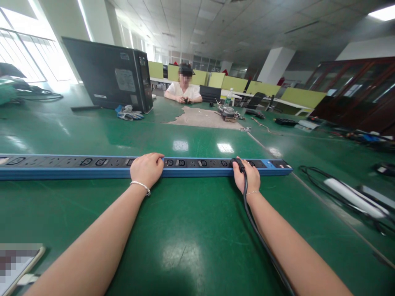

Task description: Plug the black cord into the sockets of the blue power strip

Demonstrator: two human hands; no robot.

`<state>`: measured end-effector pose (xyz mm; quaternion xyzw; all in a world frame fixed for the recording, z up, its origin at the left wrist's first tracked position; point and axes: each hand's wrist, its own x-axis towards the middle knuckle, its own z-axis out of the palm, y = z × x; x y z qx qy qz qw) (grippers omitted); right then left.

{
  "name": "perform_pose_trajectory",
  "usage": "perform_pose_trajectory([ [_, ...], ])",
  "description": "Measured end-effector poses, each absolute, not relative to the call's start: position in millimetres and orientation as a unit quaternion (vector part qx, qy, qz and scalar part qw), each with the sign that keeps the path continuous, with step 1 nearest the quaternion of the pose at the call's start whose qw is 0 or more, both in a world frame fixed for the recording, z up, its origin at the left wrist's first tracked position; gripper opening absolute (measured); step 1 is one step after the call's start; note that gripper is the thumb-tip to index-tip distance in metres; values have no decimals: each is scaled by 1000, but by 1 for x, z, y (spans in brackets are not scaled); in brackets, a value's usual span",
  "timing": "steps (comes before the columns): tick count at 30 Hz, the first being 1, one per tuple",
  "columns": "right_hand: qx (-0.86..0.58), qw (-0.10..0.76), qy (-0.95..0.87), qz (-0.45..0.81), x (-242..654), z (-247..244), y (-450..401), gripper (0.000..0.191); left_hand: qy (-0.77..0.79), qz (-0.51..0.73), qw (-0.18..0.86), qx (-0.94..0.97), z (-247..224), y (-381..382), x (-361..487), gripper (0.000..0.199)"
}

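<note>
A long blue power strip (197, 172) with a black socket face lies across the green table in front of me. My left hand (146, 170) is closed over the strip left of its middle, fingers wrapped over the far side. Near the strip's right end, my right hand (249, 177) grips a black power plug (236, 163) against the socket face. How deep the plug sits in a socket cannot be seen. From the plug a black cord (257, 232) runs down along my right forearm.
A black computer case (108, 76) and gloves (129, 113) stand at the back left. Opposite sits a person (183, 89), hands around a small dark object. Cardboard (200, 118) lies mid-table. Loose cables (321, 176) and a white bar (354, 197) are right; a phone (21, 265) is lower left.
</note>
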<state>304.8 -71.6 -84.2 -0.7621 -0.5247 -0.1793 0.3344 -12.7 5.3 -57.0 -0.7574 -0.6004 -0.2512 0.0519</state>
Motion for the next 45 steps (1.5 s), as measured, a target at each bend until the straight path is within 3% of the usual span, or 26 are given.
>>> perform_pose_trajectory([
  [8,-755,387,-505,-158,301,-88,-68,40,-605,-244,50,-756,-56,5,-12,36],
  [13,-702,551,-428,-142,309,-79,-67,50,-604,-250,49,-755,-56,4,-12,35],
  [16,-695,588,-391,-136,310,-73,-68,51,-601,-260,43,-754,-56,4,-12,36],
  [25,-626,495,-602,-8,232,-59,-61,40,-602,-268,36,-752,-57,4,-11,35],
  [29,-646,456,-612,20,201,-59,-50,38,-596,-278,33,-753,-57,4,-11,35],
  [36,-694,411,-592,0,185,-54,-35,35,-588,-295,22,-753,-58,5,-12,34],
  [45,-737,280,-607,-100,155,-40,-37,32,-579,-307,29,-755,-60,5,-12,33],
])
